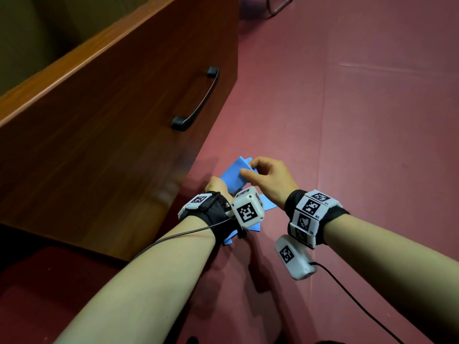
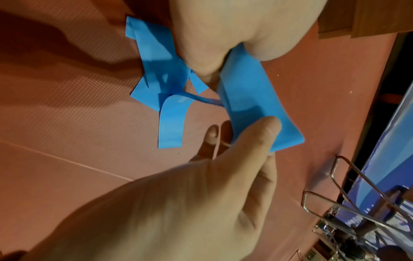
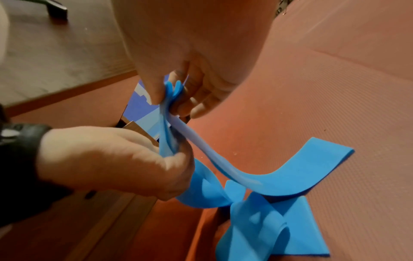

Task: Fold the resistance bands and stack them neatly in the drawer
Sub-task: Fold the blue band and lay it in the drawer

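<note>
Nearest are two bare forearms with marker-covered wrist units strapped on, reaching out over a dull red textured floor mat (image 1: 347,120). Past them both hands work a flat, bright blue rubber resistance band (image 1: 233,176), held just off the mat near the foot of a large brown wooden drawer (image 1: 104,115) with a curved black handle (image 1: 196,100), which stands open on the left. The left hand (image 1: 215,186) has its thumb pressed on the folded end with the fingers curled beneath, and the right hand (image 1: 267,180) pinches the far end between thumb and fingertips; I judge they hold opposite ends so the layers stay lined up while the fold is doubled over. More loose blue bands (image 3: 279,229) lie tangled on the mat just beside them, near the person, so the job looks barely begun. The head view hides most of that heap behind the wrist units; the right wrist view shows several layers bunched edge-on in the pinch, and the left wrist view shows the folded panel's flat face under the thumb. Whether anything lies inside the drawer I cannot tell.
</note>
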